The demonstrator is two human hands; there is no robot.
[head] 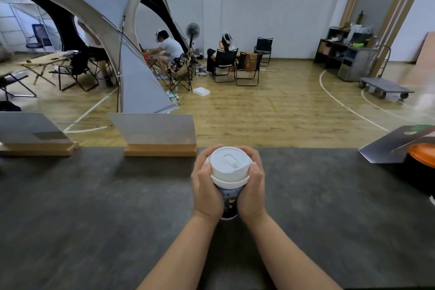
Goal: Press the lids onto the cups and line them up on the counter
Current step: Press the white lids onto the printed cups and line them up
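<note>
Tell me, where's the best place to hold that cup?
Probably the side wall just under the lid, from both sides, as the left hand and right hand do now. The cup stands upright and tapers downward, so a grip near the wide top should steady it and leave the lid free to press.

Even, soft indoor light, fairly bright, no hard sun. Wood floor (pixel 270 106) has a pale sheen, esp. toward the right. Dark counter (pixel 94 207) looks matte w/ faint blotchy reflections; soft shadows spread toward the viewer from the two upright boards (pixel 155 128), so light comes from ahead and above. Both hands (pixel 207 192) cast a small dim shadow under the cup (pixel 229 198). White lid (pixel 229 163) is near blown out, little surface detail. Wide-angle warp: the tent (pixel 94 7) arch and floor lines bow, right wall posts lean. Far right edge is smeared and blurry, a pale ghostly streak there. Background ppl soft, slightly low-res overall.
</note>
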